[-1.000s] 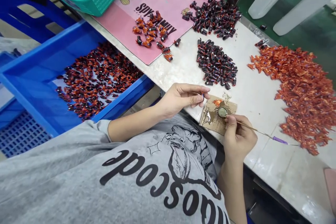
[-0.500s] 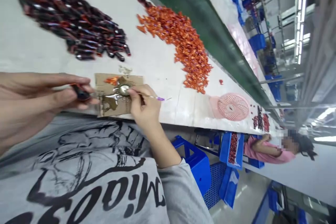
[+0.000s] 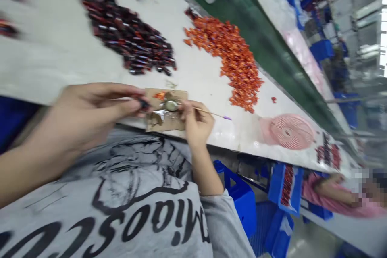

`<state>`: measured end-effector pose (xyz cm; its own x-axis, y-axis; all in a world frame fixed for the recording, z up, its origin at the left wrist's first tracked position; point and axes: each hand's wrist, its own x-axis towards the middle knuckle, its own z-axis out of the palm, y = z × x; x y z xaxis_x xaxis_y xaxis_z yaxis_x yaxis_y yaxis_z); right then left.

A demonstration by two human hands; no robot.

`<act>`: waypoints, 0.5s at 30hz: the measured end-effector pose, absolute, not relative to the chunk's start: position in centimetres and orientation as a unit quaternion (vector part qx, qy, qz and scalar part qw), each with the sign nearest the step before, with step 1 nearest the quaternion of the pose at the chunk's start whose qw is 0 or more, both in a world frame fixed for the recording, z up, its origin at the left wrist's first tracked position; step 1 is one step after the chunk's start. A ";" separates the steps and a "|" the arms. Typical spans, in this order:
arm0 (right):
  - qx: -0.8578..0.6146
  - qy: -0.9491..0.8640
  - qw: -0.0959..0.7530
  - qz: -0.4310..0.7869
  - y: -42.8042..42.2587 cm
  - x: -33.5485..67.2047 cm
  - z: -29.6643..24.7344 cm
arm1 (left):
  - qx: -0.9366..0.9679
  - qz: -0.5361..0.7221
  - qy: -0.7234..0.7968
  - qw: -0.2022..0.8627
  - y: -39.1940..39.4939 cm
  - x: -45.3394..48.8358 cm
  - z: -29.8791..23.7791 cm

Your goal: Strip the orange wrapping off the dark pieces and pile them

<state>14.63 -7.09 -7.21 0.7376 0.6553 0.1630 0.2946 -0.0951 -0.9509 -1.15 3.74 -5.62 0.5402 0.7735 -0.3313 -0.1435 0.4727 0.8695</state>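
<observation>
Between the fingertips of my left hand is a small glossy dark piece, partly covered by the fingers. My right hand pinches a thin stick with a purple end. Its other end is hidden at the fingers, beside a small round dish. That dish sits on a piece of brown cardboard, along with a shiny film-like patch and an orange piece. Beyond the cardboard lies a heap of dark red-black glossy pieces. A heap of orange pieces lies to its right.
A pink round fan-like thing with a slotted face lies on the white table. Past it a green belt runs along the far side. Blue stools and bins stand below the edge. A person in pink sits at right.
The view has shifted left, so table, heaps and hands appear further right. My left hand with the dark piece is nearer the cardboard. My right hand keeps the stick by the dish.
</observation>
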 end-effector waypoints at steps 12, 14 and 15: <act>-0.617 -0.398 0.672 0.094 -6.5 13.3 -3.2 | 0.320 0.277 0.259 0.868 3.3 1.6 -4.3; -0.617 -0.412 0.663 0.097 -6.5 13.1 -3.1 | 0.326 0.274 0.255 0.868 3.2 1.5 -4.1; -0.618 -0.417 0.659 0.098 -6.5 13.1 -3.1 | 0.328 0.276 0.257 0.866 3.2 1.5 -4.0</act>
<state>13.11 -6.49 -3.06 0.6332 0.6451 0.4277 0.3861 0.2156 -0.8969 1.47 3.16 -3.95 0.7156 0.6466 -0.2641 -0.3095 0.6326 0.7099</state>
